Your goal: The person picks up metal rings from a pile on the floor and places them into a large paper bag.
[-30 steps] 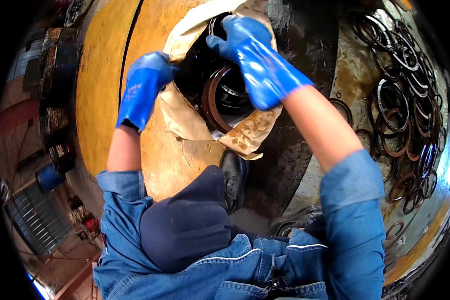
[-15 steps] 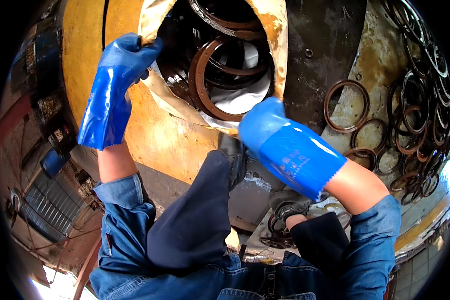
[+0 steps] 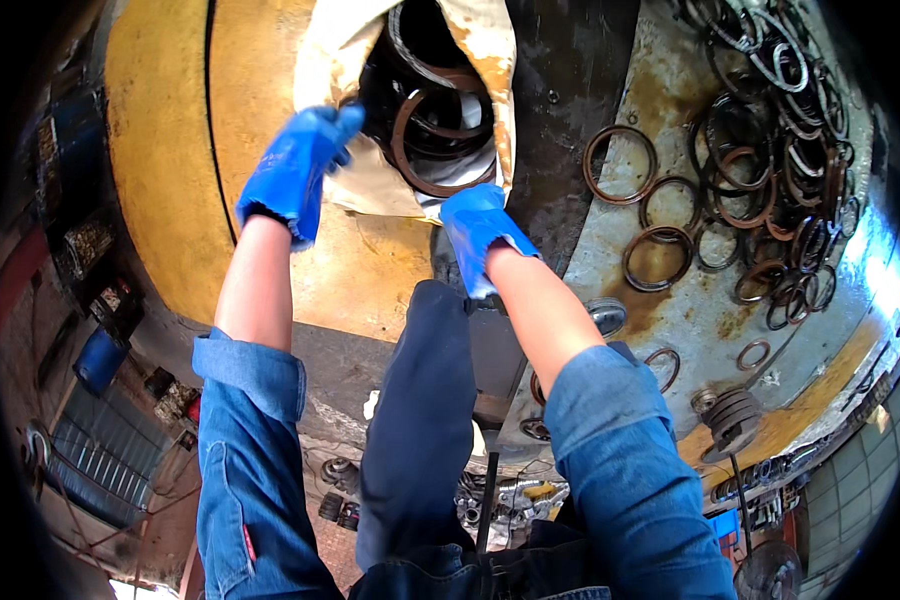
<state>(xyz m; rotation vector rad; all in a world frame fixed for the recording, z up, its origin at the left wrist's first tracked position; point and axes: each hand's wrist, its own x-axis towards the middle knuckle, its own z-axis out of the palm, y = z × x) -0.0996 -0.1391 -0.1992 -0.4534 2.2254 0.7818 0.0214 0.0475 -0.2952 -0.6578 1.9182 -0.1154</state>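
Observation:
A cream-coloured sack stands with its mouth open at the top centre. Inside it lie several dark oily rings and a brown ring, along with some white sheet material. My left hand, in a blue rubber glove, is closed on the sack's left rim. At the near right edge of the mouth, my right hand, gloved the same way, is closed on the rim; its fingertips are partly hidden by the glove's back. Both forearms reach forward from rolled denim sleeves.
Many brown and black rings lie in a spread on the stained grey metal surface at right, piled thickest toward the far right. Yellow metal plating runs under and left of the sack. My dark trouser leg stands close below it. A blue container sits at left.
The sack's mouth has become narrower and its sides have drawn inward. My left hand has shifted right and down, and my right hand slightly left. The whole view has shifted too.

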